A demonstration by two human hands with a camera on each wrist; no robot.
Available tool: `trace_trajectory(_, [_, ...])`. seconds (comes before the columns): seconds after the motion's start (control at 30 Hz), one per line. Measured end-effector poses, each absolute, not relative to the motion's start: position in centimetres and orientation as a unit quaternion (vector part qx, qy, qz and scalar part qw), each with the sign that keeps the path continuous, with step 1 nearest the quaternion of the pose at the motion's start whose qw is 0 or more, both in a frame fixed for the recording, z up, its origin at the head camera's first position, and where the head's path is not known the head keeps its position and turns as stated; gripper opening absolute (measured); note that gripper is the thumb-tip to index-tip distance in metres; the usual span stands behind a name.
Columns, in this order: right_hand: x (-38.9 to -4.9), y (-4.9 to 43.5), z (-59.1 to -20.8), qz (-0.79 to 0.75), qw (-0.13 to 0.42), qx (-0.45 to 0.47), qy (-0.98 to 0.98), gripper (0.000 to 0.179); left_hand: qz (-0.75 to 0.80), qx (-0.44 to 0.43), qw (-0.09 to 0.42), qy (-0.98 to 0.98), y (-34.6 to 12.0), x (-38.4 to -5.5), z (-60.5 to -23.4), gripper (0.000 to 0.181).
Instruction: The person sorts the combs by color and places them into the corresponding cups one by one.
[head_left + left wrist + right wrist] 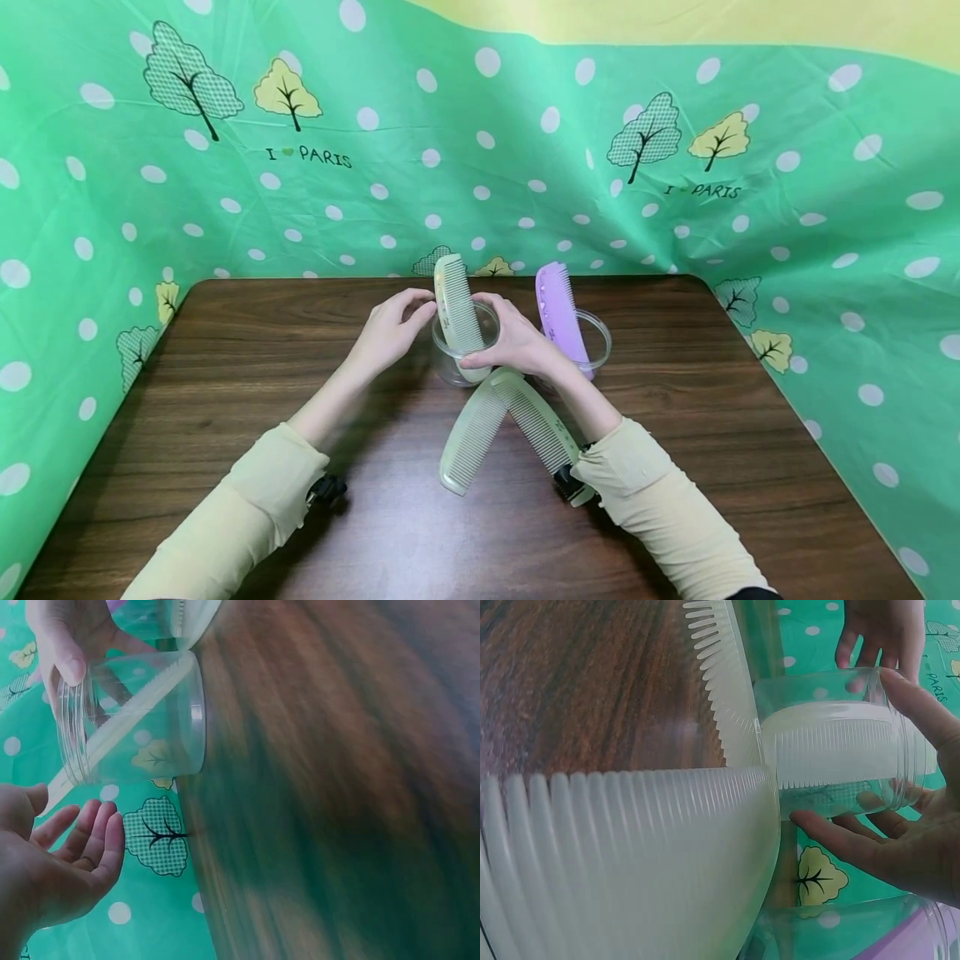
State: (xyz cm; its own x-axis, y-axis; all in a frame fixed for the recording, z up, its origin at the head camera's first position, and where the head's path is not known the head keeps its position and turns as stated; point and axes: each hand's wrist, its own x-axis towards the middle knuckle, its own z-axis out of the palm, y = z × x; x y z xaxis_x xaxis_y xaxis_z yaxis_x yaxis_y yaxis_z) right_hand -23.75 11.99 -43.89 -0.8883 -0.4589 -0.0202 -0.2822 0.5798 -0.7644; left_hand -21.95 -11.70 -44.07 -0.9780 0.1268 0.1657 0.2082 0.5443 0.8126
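Note:
A clear plastic jar (pixel 446 371) stands near the table's back edge, and a pale yellow-green comb (pixel 457 304) leans inside it with one end above the rim. My right hand (pixel 517 337) holds this jar near the top, with the thumb on one side and fingers around the other. To the jar's left is my left hand (pixel 393 327). In the left wrist view its fingers (pixel 112 844) are loosely bent beside the jar mouth and comb end, gripping nothing. Two pale green combs (pixel 472 433) lie in front of the jar, meeting in a V; the right forearm passes close above one.
On the right stands a second clear jar (pixel 604 342) with a purple comb (pixel 558 317) leaning in it. The dark wood table (pixel 240 375) ends against a green polka-dot cloth (pixel 480 167) at the back and sides.

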Motion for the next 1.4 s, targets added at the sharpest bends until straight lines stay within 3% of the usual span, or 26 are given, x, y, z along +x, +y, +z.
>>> trace_trajectory(0.43, [-23.9,12.3,-43.8,-0.412,0.115,-0.207,0.88,0.105,-0.425,-0.081,-0.01,-0.902,-11.7,-17.5,-43.7,0.06])
trace_trajectory(0.67, [-23.9,12.3,-43.8,-0.412,0.118,-0.208,0.879,0.105,-0.399,-0.075,-0.025,-0.914,-10.7,-15.9,-44.1,0.06])
trace_trajectory(0.93, [-24.1,12.2,-43.9,-0.402,0.118,-0.207,0.884,0.107,-0.34,-0.091,-0.077,-0.933,-9.6,-14.8,-44.6,0.069])
trace_trajectory(1.4, [-24.0,11.9,-43.9,-0.393,0.12,-0.206,0.888,0.108,-0.295,-0.121,-0.114,-0.941,-7.8,-14.0,-46.0,0.063])
